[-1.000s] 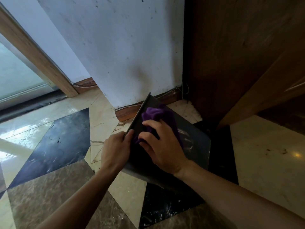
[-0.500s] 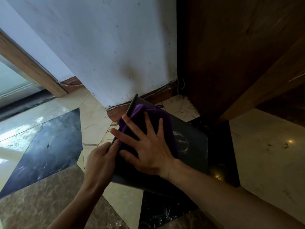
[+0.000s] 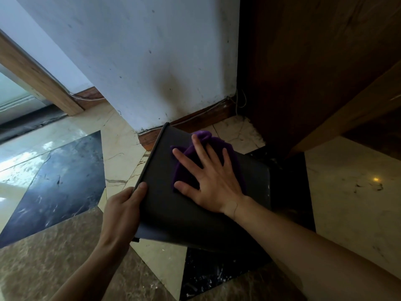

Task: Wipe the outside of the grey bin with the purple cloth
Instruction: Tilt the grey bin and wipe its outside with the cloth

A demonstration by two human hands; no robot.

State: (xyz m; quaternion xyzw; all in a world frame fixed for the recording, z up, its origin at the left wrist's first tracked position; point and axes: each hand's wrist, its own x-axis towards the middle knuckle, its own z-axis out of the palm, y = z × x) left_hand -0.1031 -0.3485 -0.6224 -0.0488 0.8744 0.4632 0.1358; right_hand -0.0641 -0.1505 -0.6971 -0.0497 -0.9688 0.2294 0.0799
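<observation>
Shiny stone floor (image 3: 65, 177) is on the left, with dark and pale tiles; my left hand (image 3: 121, 211) is next, with its fingers curled tight around the left edge of the grey bin (image 3: 173, 205) and the thumb lying on the bin's side; the grey bin is tipped over on the floor with one flat outer side facing up at me, in the corner where the white wall (image 3: 141, 61) meets the brown wood panel (image 3: 303, 61); my right hand (image 3: 208, 179) is spread out flat with all its fingers wide apart, pressing down on the purple cloth (image 3: 186, 174); the purple cloth is bunched up under my palm and fingers, lying on the upper part of the bin's side, and some of it pokes out past my fingertips.
</observation>
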